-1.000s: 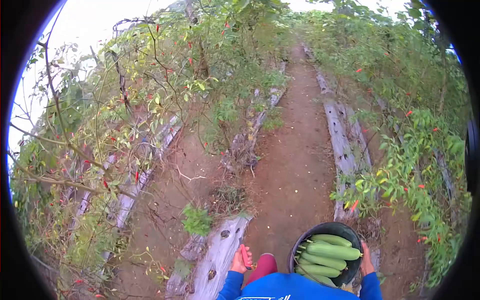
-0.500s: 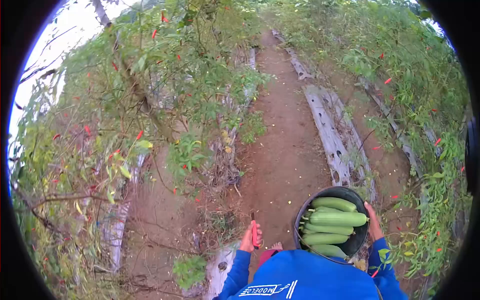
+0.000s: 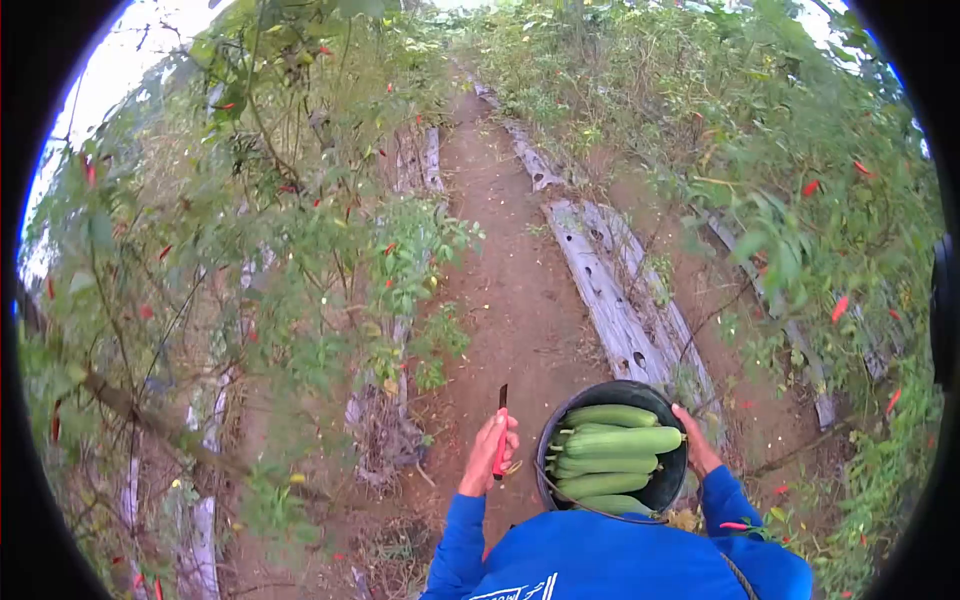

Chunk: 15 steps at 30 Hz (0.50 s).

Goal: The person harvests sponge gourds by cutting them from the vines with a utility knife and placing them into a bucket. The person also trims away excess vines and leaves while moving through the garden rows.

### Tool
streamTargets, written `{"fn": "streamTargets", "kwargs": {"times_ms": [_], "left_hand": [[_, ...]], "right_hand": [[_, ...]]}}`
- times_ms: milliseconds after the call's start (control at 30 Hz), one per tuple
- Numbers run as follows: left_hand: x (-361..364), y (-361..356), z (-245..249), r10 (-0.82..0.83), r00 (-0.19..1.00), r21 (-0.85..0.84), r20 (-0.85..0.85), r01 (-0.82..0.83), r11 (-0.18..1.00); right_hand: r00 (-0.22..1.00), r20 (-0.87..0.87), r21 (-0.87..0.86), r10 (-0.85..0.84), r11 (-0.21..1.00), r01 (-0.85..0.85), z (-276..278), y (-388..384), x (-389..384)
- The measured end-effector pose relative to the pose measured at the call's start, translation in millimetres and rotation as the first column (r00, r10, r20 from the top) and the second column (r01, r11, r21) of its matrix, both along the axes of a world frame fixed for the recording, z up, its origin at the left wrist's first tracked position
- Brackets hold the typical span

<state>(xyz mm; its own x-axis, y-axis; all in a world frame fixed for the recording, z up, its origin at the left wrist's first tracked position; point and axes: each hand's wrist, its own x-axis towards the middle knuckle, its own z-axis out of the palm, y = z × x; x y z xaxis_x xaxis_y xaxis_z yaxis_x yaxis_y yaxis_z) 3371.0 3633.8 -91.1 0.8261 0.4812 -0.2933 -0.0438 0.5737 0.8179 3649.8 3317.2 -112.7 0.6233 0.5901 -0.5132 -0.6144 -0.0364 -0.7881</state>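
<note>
My left hand is closed around a knife with a red handle, its dark narrow blade pointing up and forward. Beside it, against my body, is a black bucket holding several long, light-green gourds laid side by side. My right hand grips the bucket's right rim, fingers at the edge. A thin wire handle hangs over the near side of the bucket. Blue sleeves cover both my arms.
A dirt path runs ahead between beds covered with grey plastic mulch with holes. Leafy chili plants with red chilies crowd both sides. A bare branch reaches across at left.
The view has shifted along the path, with plants nearer on the left. My left hand has risen, and the knife blade now points more plainly upward. The bucket stays in my right hand.
</note>
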Motion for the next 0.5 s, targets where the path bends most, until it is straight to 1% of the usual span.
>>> {"fn": "streamTargets", "kwargs": {"times_ms": [33, 67, 100, 133, 200, 267, 300, 333, 367, 400, 433, 467, 500], "left_hand": [[17.7, 11.0, 2.6, -0.008, 1.0, 0.009, -0.024, 0.009, 1.0], [32.7, 24.0, 6.8, -0.021, 0.998, 0.022, -0.055, 0.022, 1.0], [50.0, 39.9, 12.4, -0.031, 0.999, 0.039, -0.04, 0.033, 0.999], [65.2, 54.9, 16.1, -0.049, 0.998, 0.039, -0.039, 0.051, 0.998], [88.7, 81.5, 18.2, -0.088, 0.993, 0.013, -0.074, 0.089, 0.996], [118.7, 110.2, 23.8, -0.067, 0.997, 0.035, -0.034, 0.068, 0.997], [131.7, 121.9, 26.0, -0.08, 0.996, 0.025, -0.03, 0.08, 0.996], [143.8, 133.9, 30.4, -0.049, 0.999, 0.025, -0.024, 0.049, 0.998], [157.4, 144.7, 34.5, -0.019, 1.0, 0.027, -0.019, 0.019, 0.999], [171.1, 153.6, 36.5, -0.03, 0.999, 0.023, -0.014, 0.031, 0.999], [183.5, 163.4, 37.6, -0.008, 1.0, 0.01, 0.008, 0.008, 1.0], [198.6, 174.8, 36.6, 0.012, 0.999, -0.011, 0.034, -0.011, 1.0], [210.3, 187.0, 38.5, 0.01, 0.999, -0.015, 0.032, -0.009, 1.0]], "right_hand": [[0.999, 0.039, -0.001, -0.032, 0.999, 0.032, -9.9, 21.4, 20.3], [0.999, 0.026, 0.042, 0.019, 0.999, -0.02, -15.6, 40.0, 42.1], [0.998, 0.063, 0.027, 0.007, 1.0, -0.008, -14.4, 62.1, 62.2], [0.995, 0.1, 0.008, -0.009, 1.0, 0.008, -7.4, 84.3, 79.6], [0.988, 0.148, -0.048, 0.053, 0.998, -0.046, 9.7, 123.6, 109.1], [0.982, 0.102, 0.004, 0.156, 0.988, -0.157, 25.7, 160.5, 139.5], [0.973, 0.155, -0.003, 0.169, 0.985, -0.17, 13.6, 176.4, 163.5], [0.974, 0.16, -0.012, 0.159, 0.987, -0.159, 16.8, 187.1, 179.7], [0.972, 0.161, -0.056, 0.173, 0.985, -0.166, 19.3, 200.2, 194.0], [0.969, 0.159, -0.097, 0.187, 0.98, -0.173, 23.4, 215.6, 205.6], [0.973, 0.138, -0.09, 0.183, 0.981, -0.171, 34.6, 227.7, 210.7], [0.975, 0.147, -0.097, 0.168, 0.983, -0.155, 34.5, 236.5, 225.8], [0.98, 0.116, -0.119, 0.165, 0.981, -0.151, 29.8, 247.2, 237.3]]}}
